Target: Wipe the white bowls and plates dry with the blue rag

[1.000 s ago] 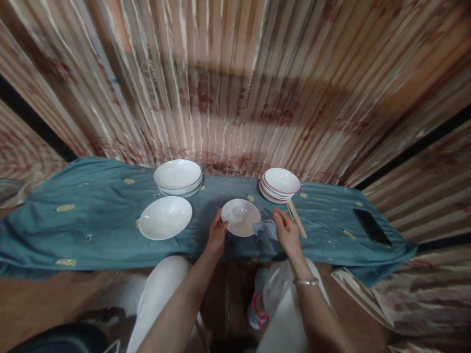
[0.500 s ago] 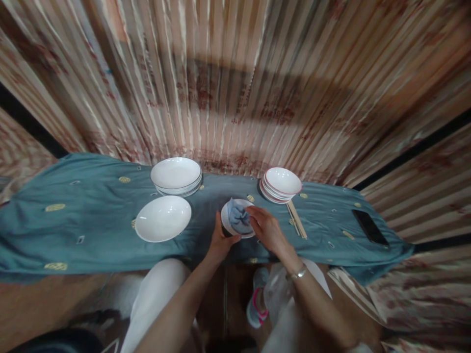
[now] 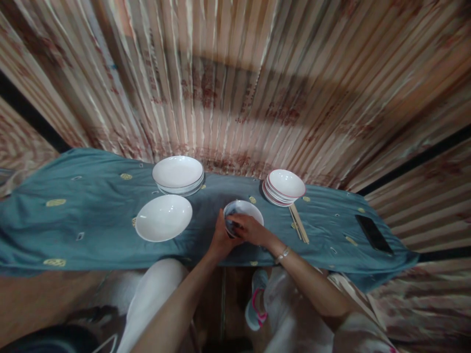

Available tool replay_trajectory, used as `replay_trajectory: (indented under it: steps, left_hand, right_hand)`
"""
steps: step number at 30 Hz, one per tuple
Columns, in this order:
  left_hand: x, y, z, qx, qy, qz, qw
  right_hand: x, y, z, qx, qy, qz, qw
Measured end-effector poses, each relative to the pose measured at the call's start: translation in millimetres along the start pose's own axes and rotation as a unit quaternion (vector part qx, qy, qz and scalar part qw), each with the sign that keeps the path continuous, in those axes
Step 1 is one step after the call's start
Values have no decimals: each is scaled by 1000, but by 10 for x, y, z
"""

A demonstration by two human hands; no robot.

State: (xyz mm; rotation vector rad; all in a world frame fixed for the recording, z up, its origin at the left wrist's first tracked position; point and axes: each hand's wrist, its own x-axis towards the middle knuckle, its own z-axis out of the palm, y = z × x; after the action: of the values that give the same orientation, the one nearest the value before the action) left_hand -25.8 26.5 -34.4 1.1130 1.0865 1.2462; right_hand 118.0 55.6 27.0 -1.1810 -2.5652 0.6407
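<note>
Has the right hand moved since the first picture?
Yes: the right hand has moved leftward, away from the wooden sticks. It was close beside them; now it is over the small bowl.

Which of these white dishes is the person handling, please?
The small bowl in the middle: the left hand holds its side and the right hand reaches inside, while the left stack, right stack and larger bowl stand untouched.

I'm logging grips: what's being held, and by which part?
The left hand holds the small bowl by its near-left side; the right hand is at the cloth inside, its grip hidden.
</note>
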Motion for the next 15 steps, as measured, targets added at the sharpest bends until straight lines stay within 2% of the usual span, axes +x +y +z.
replay_trajectory:
  steps: [3,6,11,15]
  left_hand:
    - [0,29,-9,20,6,13,1000]
    - [-10,41,-25,32,10,22,999]
    - [-7,59,-45,39,1,40,998]
    - [1,79,-42,44,-1,41,998]
  right_hand:
    - [85,-11,85,-6,80,4,997]
    - [165,27,101,-71,114,13,991]
    - [197,112,-51,-218,91,58,970]
    - [127,129,-145,-283,55,83,954]
